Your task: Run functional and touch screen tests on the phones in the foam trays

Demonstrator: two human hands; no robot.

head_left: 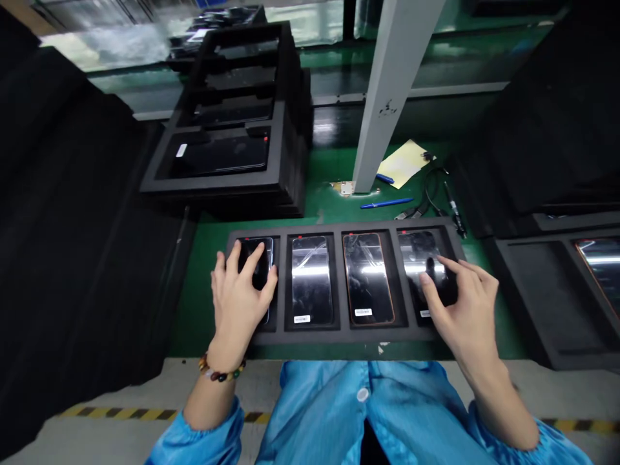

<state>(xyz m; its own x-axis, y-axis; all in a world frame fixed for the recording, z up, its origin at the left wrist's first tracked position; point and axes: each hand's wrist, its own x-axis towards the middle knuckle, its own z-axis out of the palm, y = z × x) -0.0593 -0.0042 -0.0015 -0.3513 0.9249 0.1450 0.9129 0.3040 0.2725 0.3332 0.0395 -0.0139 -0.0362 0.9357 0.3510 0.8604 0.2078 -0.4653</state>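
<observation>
A long black foam tray [338,284] lies across the green bench in front of me, its compartments holding several phones screen up. My left hand [243,287] rests over the leftmost phone [261,274] with fingers spread on or just above its screen, hiding part of it. Over the rightmost phone [419,248], my right hand [462,300] has thumb and index finger apart; the fingertips are at the screen, and contact is hard to tell. Between the hands lie a phone with a white label [310,278] and an orange-edged phone [369,278].
Stacked foam trays [227,184] with phones stand at the back left. A grey post [387,97] rises behind my tray, near a blue pen [386,203], yellow paper [405,165] and a black cable [429,194]. Another tray [537,323] sits at right; dark stacks flank both sides.
</observation>
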